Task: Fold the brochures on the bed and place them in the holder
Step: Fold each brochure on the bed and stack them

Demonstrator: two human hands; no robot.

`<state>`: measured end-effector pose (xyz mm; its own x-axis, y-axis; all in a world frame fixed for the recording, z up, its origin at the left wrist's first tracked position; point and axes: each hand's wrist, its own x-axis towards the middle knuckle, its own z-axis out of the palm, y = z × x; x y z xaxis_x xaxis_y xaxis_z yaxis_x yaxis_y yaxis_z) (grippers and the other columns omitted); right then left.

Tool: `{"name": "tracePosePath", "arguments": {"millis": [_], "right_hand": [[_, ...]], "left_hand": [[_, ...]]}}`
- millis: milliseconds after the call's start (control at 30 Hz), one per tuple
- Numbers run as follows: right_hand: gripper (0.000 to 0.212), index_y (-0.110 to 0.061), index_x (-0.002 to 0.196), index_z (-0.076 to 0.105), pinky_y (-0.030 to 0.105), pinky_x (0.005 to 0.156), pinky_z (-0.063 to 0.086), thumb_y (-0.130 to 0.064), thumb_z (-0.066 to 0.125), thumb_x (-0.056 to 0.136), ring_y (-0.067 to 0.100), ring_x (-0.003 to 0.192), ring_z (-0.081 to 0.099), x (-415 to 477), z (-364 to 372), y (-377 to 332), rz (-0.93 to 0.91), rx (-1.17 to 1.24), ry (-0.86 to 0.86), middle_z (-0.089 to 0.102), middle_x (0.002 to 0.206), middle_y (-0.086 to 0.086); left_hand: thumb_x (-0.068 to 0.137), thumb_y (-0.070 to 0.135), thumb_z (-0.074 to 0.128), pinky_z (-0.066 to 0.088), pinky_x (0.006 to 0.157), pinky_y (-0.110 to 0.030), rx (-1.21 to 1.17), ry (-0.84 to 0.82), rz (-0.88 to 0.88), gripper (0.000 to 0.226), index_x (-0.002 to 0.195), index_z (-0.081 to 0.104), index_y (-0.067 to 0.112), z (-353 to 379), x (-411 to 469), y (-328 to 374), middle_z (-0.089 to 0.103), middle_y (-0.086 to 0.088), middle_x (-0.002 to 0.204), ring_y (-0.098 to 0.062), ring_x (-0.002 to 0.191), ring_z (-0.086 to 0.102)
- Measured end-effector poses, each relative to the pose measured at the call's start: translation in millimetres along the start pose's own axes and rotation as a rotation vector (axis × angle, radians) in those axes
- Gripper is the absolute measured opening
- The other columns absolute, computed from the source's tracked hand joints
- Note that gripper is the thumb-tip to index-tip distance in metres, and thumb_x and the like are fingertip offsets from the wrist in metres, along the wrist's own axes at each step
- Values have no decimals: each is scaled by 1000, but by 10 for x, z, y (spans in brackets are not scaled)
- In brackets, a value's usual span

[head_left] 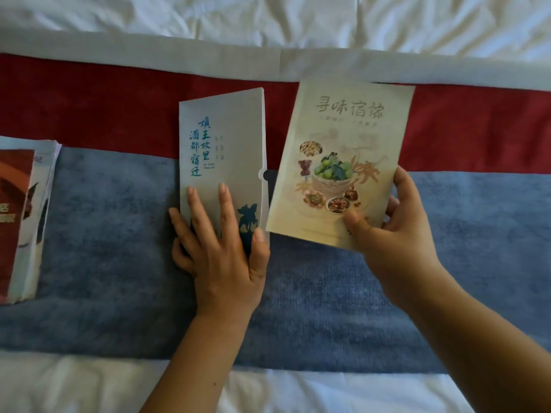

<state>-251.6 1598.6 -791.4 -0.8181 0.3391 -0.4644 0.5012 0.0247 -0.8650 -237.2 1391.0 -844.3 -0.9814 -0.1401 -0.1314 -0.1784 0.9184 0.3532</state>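
Observation:
A white card holder [226, 138] with teal lettering lies on the bed runner, its open side facing right. My left hand [220, 242] rests on its lower part, fingers spread straight on the cover and thumb at the right edge. A folded cream brochure [343, 162] with a basket of green fruit printed on it hangs tilted just to the right of the holder. My right hand [387, 231] pinches that brochure at its lower right corner, thumb on the front and fingers behind. The brochure's left edge lies close to the holder's opening.
A stack of more brochures [26, 216], the top one red, lies at the left edge of the view. The red and blue runner [119, 234] crosses the white bedsheets [268, 16], which show above it and along the near edge.

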Motion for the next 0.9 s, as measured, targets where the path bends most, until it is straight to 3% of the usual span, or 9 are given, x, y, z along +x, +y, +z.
{"name": "tracePosePath", "arguments": {"millis": [133,200,267,367,467,533,667,767,900], "right_hand": [[73,-42,147,39,43,91,61,-9,74,92,9,114,66,-74,133,69,-34,-159,-38,65,127,-14],[70,-36,150,34,43,102,53,-19,71,93,8,120,55,-100,157,66,-137,-473,-14,57,132,-15],[87,-19,162,11,44,120,27,-38,65,95,20,137,31,-95,161,102,-225,-892,7,37,149,-1],[100,-12,163,-6,39,125,-2,-45,61,97,19,154,3,-82,162,186,-216,-942,-26,16,165,7],[102,-15,164,4,37,124,9,-35,73,92,18,148,20,-92,175,246,-280,-819,-2,35,156,3],[105,-18,164,12,32,111,19,-33,80,86,19,131,34,-103,183,284,-330,-813,41,46,140,0],[95,-17,161,28,34,107,20,-40,80,84,19,135,33,-101,198,315,-420,-906,48,51,142,0],[77,-15,161,27,47,124,12,-50,56,98,29,157,12,-159,241,305,-478,-1069,-27,37,163,5],[74,-17,165,2,43,127,-12,-58,15,105,24,157,-20,-226,278,376,-418,-1184,-104,-8,172,4]], "left_hand": [[96,69,11,19,112,-69,16,-14,-7,81,164,10,24,6,-2,-18,1,-17,170,-49,153,3],[94,73,18,19,111,-70,54,-31,-7,85,164,8,25,21,1,-19,-1,-16,170,-50,153,1],[93,75,23,21,110,-70,99,-43,-6,87,164,9,26,39,2,-13,-3,-17,170,-51,152,0],[93,73,28,23,108,-70,127,-50,-10,87,163,11,26,56,2,-14,-3,-19,169,-53,152,0],[93,72,27,24,107,-70,132,-45,-5,86,164,9,26,58,-4,-18,-4,-19,169,-53,151,-1],[92,73,26,23,108,-70,137,-51,-6,88,164,7,26,50,-7,-9,-6,-18,170,-53,152,-3],[88,78,24,22,109,-69,163,-63,-14,91,163,5,31,26,0,3,-9,-16,170,-52,152,-2],[88,80,23,23,108,-66,189,-71,-4,90,163,6,34,3,-3,9,-7,-16,170,-51,152,1],[87,81,27,23,109,-64,199,-59,41,87,162,14,38,-64,-24,-26,-4,-16,170,-50,152,6]]}}
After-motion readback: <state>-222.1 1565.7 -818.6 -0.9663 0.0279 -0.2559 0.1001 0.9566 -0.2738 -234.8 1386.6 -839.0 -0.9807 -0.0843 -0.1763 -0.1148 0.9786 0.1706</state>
